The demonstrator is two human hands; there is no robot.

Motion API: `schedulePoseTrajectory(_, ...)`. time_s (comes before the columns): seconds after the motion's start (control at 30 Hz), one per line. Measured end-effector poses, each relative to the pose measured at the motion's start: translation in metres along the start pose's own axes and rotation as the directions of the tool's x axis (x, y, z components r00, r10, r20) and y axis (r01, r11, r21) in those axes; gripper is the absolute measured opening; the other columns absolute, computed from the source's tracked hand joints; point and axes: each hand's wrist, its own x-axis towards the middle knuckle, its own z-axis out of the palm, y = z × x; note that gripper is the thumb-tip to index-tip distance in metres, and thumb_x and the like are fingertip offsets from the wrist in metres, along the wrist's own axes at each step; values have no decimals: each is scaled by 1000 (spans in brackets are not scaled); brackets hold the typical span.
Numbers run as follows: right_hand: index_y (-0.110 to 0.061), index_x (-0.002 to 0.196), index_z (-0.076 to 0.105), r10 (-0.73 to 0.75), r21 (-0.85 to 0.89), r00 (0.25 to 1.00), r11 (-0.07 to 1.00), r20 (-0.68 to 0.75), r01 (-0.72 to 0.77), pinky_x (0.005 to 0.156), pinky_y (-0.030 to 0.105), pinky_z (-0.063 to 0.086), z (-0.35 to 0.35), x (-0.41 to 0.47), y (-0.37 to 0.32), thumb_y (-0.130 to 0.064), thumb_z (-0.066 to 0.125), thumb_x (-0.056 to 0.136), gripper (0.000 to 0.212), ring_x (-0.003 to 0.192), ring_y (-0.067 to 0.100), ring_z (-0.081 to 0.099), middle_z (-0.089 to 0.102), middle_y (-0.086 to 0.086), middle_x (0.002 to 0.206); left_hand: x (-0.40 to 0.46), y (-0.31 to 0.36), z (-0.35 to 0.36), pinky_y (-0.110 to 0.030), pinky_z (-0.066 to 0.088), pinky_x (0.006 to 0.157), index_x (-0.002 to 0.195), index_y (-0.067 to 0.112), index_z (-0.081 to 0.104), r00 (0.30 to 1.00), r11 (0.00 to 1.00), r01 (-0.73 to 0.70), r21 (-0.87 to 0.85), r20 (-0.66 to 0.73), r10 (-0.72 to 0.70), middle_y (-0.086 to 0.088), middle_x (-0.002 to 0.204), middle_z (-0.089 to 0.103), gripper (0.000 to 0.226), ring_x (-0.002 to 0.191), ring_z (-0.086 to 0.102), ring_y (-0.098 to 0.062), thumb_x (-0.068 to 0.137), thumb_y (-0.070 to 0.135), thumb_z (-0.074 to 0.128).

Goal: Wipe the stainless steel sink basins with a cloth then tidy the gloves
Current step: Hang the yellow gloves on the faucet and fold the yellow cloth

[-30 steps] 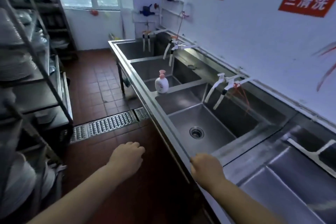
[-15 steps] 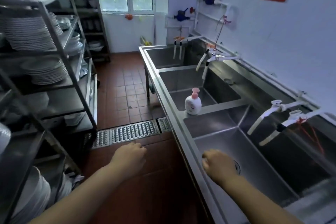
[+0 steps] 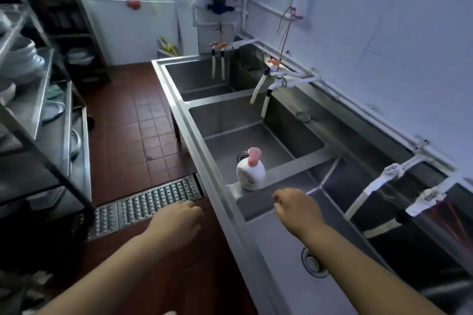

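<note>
A long stainless steel sink unit (image 3: 204,146) runs along the right wall with three basins in a row. My right hand (image 3: 297,208) hovers over the nearest basin (image 3: 284,258), fingers loosely curled, holding nothing. My left hand (image 3: 176,218) hangs over the red floor left of the sink's front edge, fingers loosely curled and empty. A white soap bottle with a pink pump (image 3: 250,171) stands on the divider just beyond my right hand. No cloth or gloves are in view.
White taps with hoses (image 3: 371,194) reach over the near basin, others (image 3: 268,87) over the middle one. A metal rack with stacked plates (image 3: 38,115) lines the left side. A floor drain grate (image 3: 153,202) crosses the tiled aisle.
The view has moved forward along the sink and the soap bottle is now close. My right hand has gone from the sink's front edge to over the near basin.
</note>
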Motion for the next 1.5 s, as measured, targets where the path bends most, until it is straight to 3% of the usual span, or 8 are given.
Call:
schedulePoseTrajectory(0.23, -17, 113, 61, 150, 21, 988, 989, -48, -149, 71, 32, 44, -7, 81, -30, -19, 43, 92, 27, 95, 25, 58, 63, 3, 110, 89, -42, -4, -32, 50, 83, 119, 33, 57, 989, 988, -144, -64, -26, 142, 10, 117, 57, 34, 111, 54, -14, 87, 36, 45)
schedulePoseTrajectory(0.5, -14, 88, 55, 373, 2, 927, 928, -29, -373, 63, 29, 33, -5, 164, -67, -35, 53, 85, 22, 85, 27, 54, 53, 6, 95, 175, -93, -16, -32, 48, 93, 126, 32, 54, 955, 952, -289, -101, 36, 294, 10, 125, 55, 38, 118, 51, -14, 89, 34, 45)
schedulePoseTrajectory(0.73, -14, 95, 60, 456, -224, 889, 862, -50, -455, 66, 30, 34, 21, 188, -73, -48, 45, 86, 38, 90, 25, 56, 60, 5, 97, 228, -108, -22, -32, 45, 94, 127, 30, 51, 898, 898, -431, -86, 57, 436, 7, 124, 54, 39, 118, 50, -16, 89, 31, 43)
schedulePoseTrajectory(0.87, -16, 90, 54, 573, -1, 819, 820, -33, -573, 62, 27, 34, 22, 184, -72, -40, 54, 84, 24, 83, 24, 55, 60, 4, 94, 243, -99, -21, -30, 44, 92, 127, 32, 51, 874, 875, -474, -99, 65, 481, 9, 125, 53, 38, 119, 49, -13, 90, 31, 43)
schedulePoseTrajectory(0.97, -17, 86, 55, 650, 74, 758, 759, -44, -647, 54, 25, 30, 20, 169, -68, -35, 52, 80, 20, 74, 20, 50, 60, 1, 92, 249, -83, -20, -29, 43, 93, 128, 32, 51, 847, 846, -521, -115, 53, 529, 10, 127, 53, 39, 119, 49, -12, 89, 30, 43)
schedulePoseTrajectory(1.13, -18, 88, 59, 732, 178, 677, 679, -80, -712, 64, 29, 47, 14, 109, -56, -38, 51, 81, 23, 79, 17, 57, 60, -3, 88, 243, -38, -20, -27, 42, 89, 128, 34, 51, 784, 781, -612, -124, 33, 619, 13, 126, 53, 38, 116, 50, -10, 90, 34, 45)
schedulePoseTrajectory(1.3, -28, 70, 48, 827, 231, 555, 560, -94, -796, 49, 18, 27, 0, 18, -36, -40, 57, 75, 16, 69, 13, 48, 50, -11, 75, 213, 30, -18, -30, 45, 86, 123, 28, 53, 662, 668, -737, -104, 88, 744, 8, 126, 54, 33, 113, 52, -13, 92, 30, 43)
schedulePoseTrajectory(1.5, -19, 79, 59, 906, 191, 392, 418, -162, -888, 64, 30, 50, -15, -136, -19, -35, 54, 77, 17, 72, 17, 57, 58, -4, 81, 127, 130, -8, -30, 45, 88, 127, 28, 50, 487, 497, -865, -61, 132, 863, 8, 127, 51, 35, 115, 49, -12, 93, 32, 42)
